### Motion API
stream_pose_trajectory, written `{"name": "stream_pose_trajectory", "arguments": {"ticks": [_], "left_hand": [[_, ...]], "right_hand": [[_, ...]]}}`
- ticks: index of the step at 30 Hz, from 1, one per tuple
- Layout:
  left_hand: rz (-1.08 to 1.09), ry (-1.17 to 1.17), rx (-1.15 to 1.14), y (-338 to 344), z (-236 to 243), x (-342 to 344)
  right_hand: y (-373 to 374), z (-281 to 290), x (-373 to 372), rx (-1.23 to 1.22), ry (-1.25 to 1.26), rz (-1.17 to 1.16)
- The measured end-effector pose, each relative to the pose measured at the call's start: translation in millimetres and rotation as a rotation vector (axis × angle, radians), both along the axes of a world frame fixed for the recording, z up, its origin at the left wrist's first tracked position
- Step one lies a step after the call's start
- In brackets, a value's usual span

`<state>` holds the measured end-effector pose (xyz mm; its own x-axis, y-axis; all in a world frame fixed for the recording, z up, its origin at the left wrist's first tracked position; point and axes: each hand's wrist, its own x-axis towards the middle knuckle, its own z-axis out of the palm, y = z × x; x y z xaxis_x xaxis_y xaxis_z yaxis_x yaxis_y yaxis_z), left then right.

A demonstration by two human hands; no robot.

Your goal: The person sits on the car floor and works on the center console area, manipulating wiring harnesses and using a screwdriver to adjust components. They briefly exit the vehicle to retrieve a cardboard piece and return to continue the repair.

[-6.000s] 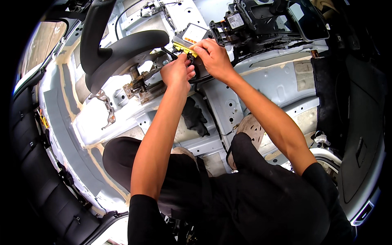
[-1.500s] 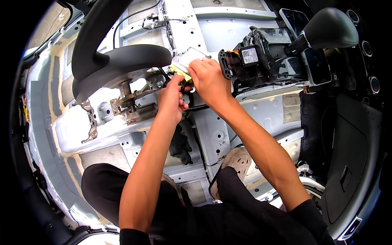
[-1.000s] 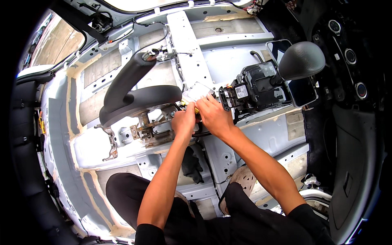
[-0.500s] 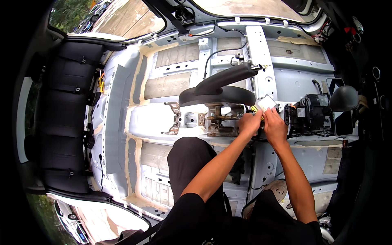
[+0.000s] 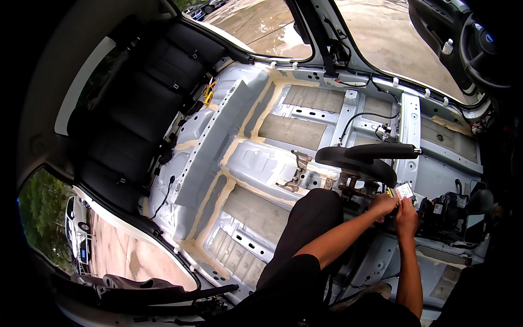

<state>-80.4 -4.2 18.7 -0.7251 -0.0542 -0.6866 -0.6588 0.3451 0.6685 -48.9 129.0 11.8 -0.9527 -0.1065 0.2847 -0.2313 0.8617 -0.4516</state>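
Just forward of the handbrake lever [image 5: 384, 152], both my hands meet at a small white-labelled control module [image 5: 404, 191]. My right hand [image 5: 406, 216] pinches the module's near edge, thumb and fingers closed. Beside it, my left hand [image 5: 384, 205] is closed at a yellow wiring connector [image 5: 390, 193] on the module's left side. My fingers cover most of the connector and the wires under it. A rusty metal bracket [image 5: 351, 185] sits below the lever, left of my left hand.
A black gear shifter assembly [image 5: 444, 210] stands right of my hands. Bare grey floor panels [image 5: 291, 131] with tan sealant seams spread leftward. Black rear seats [image 5: 136, 106] line the far left. A black harness [image 5: 376, 111] crosses the floor beyond the lever. My bent knee [image 5: 318, 210] is close by.
The whole view has turned and shifted, so my hands and the lever sit lower and farther right. A steering wheel now shows at top right. Both hands stay at the module.
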Motion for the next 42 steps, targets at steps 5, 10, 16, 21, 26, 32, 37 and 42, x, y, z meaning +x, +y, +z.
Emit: {"name": "stream_pose_trajectory", "arguments": {"ticks": [5, 10, 16, 21, 26, 32, 37, 42], "left_hand": [[0.010, 0.009, 0.088, 3, -1, -2], [0.048, -0.005, 0.071, 3, -6, 1], [0.082, -0.067, 0.068, 7, 9, -1], [0.102, -0.091, 0.034, 10, 16, -2], [0.053, 0.000, -0.116, 15, -5, -4], [0.051, 0.090, 0.145, 13, -36, 39], [0.037, 0.305, 0.110, -16, 2, 108], [-0.283, 0.503, 0.689, -134, 108, 118]], "right_hand": [[4, -2, -1, 0.040, 0.055, -0.016], [-1, -2, 2, 0.054, 0.057, -0.016], [5, 0, 3, 0.115, -0.152, -0.030], [8, 1, 2, 0.135, -0.172, -0.006], [6, -8, 2, 0.144, 0.071, 0.039], [-2, 16, 5, 0.013, -0.281, 0.048], [-10, 59, 9, -0.198, -0.522, 0.223], [-19, 184, -9, 0.076, -0.139, 0.601]]}}
